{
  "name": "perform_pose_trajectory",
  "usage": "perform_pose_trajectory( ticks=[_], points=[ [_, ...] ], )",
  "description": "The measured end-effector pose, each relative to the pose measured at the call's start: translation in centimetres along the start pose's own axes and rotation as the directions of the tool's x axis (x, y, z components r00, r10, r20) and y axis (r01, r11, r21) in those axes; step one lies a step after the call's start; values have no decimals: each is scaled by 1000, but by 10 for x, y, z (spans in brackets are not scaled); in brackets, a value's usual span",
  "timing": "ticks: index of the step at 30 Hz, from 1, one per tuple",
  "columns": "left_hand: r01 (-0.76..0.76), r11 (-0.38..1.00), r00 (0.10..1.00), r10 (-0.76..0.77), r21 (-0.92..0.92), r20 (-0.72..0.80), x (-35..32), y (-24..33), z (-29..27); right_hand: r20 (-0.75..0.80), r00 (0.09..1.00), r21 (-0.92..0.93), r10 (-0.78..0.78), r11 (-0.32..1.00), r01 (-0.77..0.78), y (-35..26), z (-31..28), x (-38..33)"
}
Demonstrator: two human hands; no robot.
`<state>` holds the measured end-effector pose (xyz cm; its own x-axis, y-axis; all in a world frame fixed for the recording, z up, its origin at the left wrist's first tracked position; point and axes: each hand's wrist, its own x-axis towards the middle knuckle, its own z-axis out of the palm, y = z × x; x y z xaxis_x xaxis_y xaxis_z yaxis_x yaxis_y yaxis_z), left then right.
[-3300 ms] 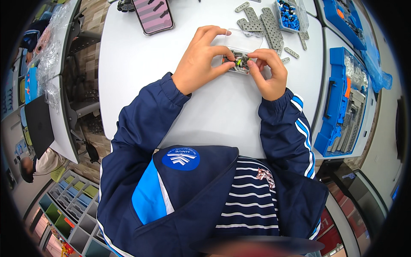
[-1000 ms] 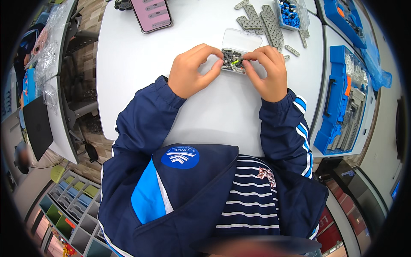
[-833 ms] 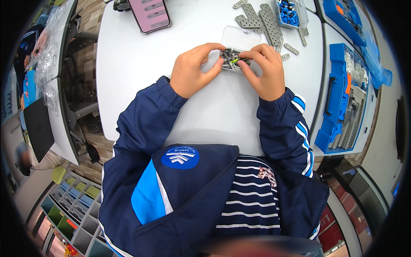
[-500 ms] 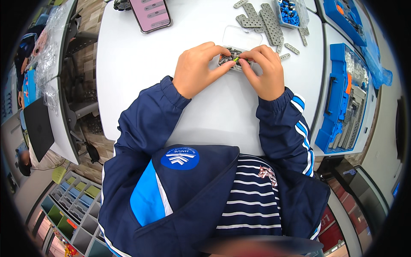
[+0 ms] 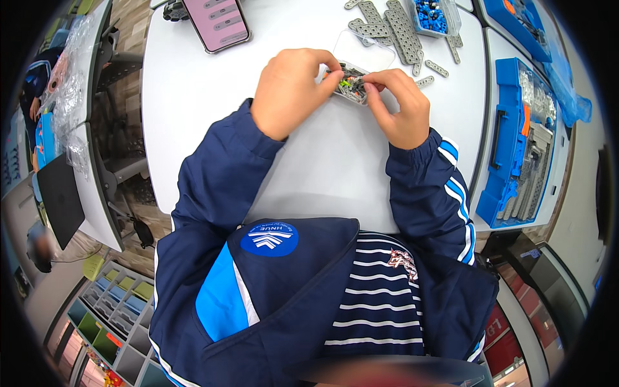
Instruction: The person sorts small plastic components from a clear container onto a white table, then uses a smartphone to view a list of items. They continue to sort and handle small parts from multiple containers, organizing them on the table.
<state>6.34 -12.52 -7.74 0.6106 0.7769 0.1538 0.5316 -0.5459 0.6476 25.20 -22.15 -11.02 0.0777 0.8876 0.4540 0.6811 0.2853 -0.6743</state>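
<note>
A small clear box (image 5: 350, 98) of mixed small parts, mostly grey and black with bits of bright green and orange, sits on the white table between my hands. My left hand (image 5: 290, 90) is at the box's left end, thumb and index finger bent together over the parts. At the right end, my right hand (image 5: 403, 106) has its thumb and index finger close together at the rim. Whatever either pinch holds is hidden by the fingertips. The box's clear lid (image 5: 364, 46) lies open on its far side.
Beyond the box lie several grey perforated beams and plates (image 5: 403, 32) and a clear tub (image 5: 433, 16) of blue and black pieces. A phone (image 5: 218, 24) rests at the far left. Right, a blue case (image 5: 506, 148) holds grey parts on another table.
My fingertips have drawn apart, from the middle of the box toward its two ends. More of the parts, including the green one, now show between them.
</note>
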Motion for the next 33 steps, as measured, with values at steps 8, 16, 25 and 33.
perform_pose_trajectory(
  ticks=[8,16,25,33],
  points=[
    [319,813,929,-167,-488,329,13,-15,-22,-16,1000,-78,15,997,-17,1,4,-2],
    [567,341,817,-113,-750,566,21,-26,-18,41,998,-178,-48,983,55,1,8,2],
    [352,734,904,-106,-581,414,16,-32,-11,50,999,-182,8,983,1,-1,8,2],
    [189,862,954,-48,-470,296,13,-33,1,51,994,-167,96,982,-86,-5,11,1]
  ],
)
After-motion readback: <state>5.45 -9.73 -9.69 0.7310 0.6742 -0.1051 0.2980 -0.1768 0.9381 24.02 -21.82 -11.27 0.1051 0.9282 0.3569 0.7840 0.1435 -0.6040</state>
